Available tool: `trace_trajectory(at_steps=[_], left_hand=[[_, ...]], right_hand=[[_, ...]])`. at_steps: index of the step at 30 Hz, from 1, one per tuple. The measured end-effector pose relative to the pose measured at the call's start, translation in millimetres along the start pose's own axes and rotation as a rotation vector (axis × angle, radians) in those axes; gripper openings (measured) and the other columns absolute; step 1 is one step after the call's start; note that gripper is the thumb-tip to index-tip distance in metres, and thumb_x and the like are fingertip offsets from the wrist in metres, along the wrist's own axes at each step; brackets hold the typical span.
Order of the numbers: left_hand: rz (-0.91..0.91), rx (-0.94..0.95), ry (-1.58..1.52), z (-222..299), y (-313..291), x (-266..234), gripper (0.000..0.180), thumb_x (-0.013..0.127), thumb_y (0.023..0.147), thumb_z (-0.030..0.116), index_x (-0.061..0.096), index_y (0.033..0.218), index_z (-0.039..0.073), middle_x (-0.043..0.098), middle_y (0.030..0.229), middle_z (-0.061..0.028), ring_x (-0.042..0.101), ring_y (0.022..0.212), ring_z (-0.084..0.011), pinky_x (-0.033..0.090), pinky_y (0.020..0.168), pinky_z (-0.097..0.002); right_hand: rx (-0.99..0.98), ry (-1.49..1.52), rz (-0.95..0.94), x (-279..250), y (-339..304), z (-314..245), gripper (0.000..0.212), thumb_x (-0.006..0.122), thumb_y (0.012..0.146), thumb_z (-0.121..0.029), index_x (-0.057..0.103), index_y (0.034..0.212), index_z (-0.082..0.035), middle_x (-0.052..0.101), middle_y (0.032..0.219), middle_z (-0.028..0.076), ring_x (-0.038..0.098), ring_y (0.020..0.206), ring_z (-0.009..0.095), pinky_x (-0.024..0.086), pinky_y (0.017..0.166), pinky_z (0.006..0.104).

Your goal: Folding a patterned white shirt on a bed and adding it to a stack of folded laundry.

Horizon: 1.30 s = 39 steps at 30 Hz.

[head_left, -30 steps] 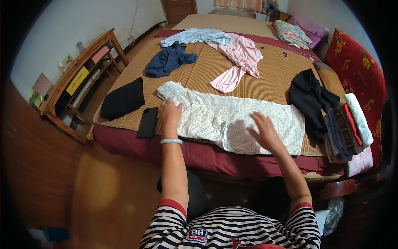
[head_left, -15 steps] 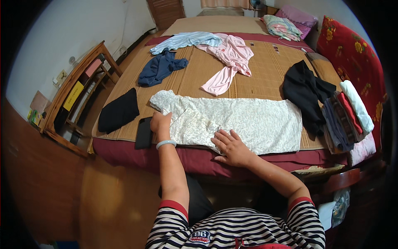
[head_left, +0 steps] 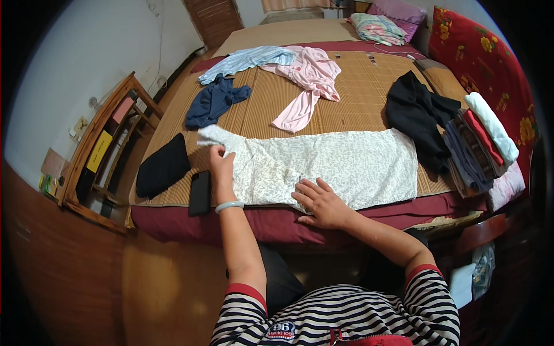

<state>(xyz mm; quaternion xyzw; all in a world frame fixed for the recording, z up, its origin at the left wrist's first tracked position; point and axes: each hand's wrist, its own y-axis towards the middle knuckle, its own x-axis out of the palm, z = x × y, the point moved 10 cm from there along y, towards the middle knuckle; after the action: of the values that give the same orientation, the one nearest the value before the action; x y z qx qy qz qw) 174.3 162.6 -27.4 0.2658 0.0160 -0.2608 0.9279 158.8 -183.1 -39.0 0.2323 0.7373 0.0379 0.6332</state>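
A white garment with a fine grey pattern (head_left: 346, 164) lies lengthwise across the near part of the bed, its left end narrower and bunched. My left hand (head_left: 222, 167), with a pale bangle at the wrist, has its fingers closed on the cloth at that end. A flap of the fabric stands up just beyond the fingers. My right hand (head_left: 323, 205) rests flat on the garment's near edge, fingers spread. Beside my left wrist lies a black phone (head_left: 200, 193).
A folded black garment (head_left: 163, 166) lies at left. Farther back are dark blue (head_left: 216, 102), blue-striped (head_left: 248, 60) and pink (head_left: 311, 72) clothes. A black garment (head_left: 424, 115) and a stack of folded clothes (head_left: 476, 144) are at right. A wooden shelf (head_left: 104, 144) stands beside the bed.
My left hand has risen slightly, and the garment's left end has shifted left with its flap turned. My right hand stays flat in place. The whole view has turned a little.
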Motion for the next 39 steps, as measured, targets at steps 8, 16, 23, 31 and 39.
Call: trace_trajectory(at_steps=[8,16,23,31,39], left_hand=[[-0.649,0.432,0.381,154,-104,118,0.019,0.07,0.074,0.004,0.058,0.088,0.006,0.067,0.112,-0.0139,0.063,0.102,-0.0345,0.051,0.084,-0.0396],[-0.631,0.017,0.072,116,-79,64,0.024,0.068,0.089,0.011,0.065,0.109,-0.001,0.069,0.097,-0.0091,0.065,0.09,-0.0181,0.051,0.081,-0.0298],[-0.591,-0.079,0.705,32,-78,50,0.061,0.072,0.084,0.042,0.058,0.125,-0.001,0.069,0.095,-0.0157,0.067,0.084,-0.0263,0.052,0.076,-0.0375],[-0.675,-0.149,0.693,37,-88,69,0.046,0.072,0.083,0.042,0.064,0.09,-0.003,0.066,0.079,-0.0184,0.063,0.072,-0.0294,0.048,0.066,-0.0405],[-0.475,-0.075,0.48,17,-65,49,0.04,0.072,0.084,0.037,0.063,0.083,-0.001,0.063,0.073,-0.0179,0.06,0.065,-0.0309,0.046,0.061,-0.0422]], right_hand=[[0.014,-0.001,0.007,1,-5,5,0.07,0.063,0.087,-0.052,0.049,0.14,-0.009,0.047,0.145,0.015,0.036,0.141,0.032,0.025,0.116,0.0533],[-0.007,0.007,0.02,4,-6,8,0.069,0.064,0.086,-0.052,0.051,0.138,-0.009,0.048,0.145,0.015,0.036,0.141,0.032,0.025,0.115,0.0544],[0.02,0.109,-0.085,5,2,11,0.065,0.056,0.091,-0.055,0.051,0.138,-0.009,0.045,0.146,0.016,0.036,0.141,0.034,0.026,0.114,0.0549],[0.105,0.102,-0.074,-1,-6,44,0.06,0.059,0.091,-0.053,0.055,0.134,-0.012,0.047,0.145,0.016,0.039,0.138,0.035,0.028,0.114,0.0541],[0.155,0.053,-0.035,-10,-22,63,0.058,0.066,0.087,-0.047,0.056,0.132,-0.013,0.05,0.141,0.011,0.043,0.135,0.029,0.03,0.112,0.0548]])
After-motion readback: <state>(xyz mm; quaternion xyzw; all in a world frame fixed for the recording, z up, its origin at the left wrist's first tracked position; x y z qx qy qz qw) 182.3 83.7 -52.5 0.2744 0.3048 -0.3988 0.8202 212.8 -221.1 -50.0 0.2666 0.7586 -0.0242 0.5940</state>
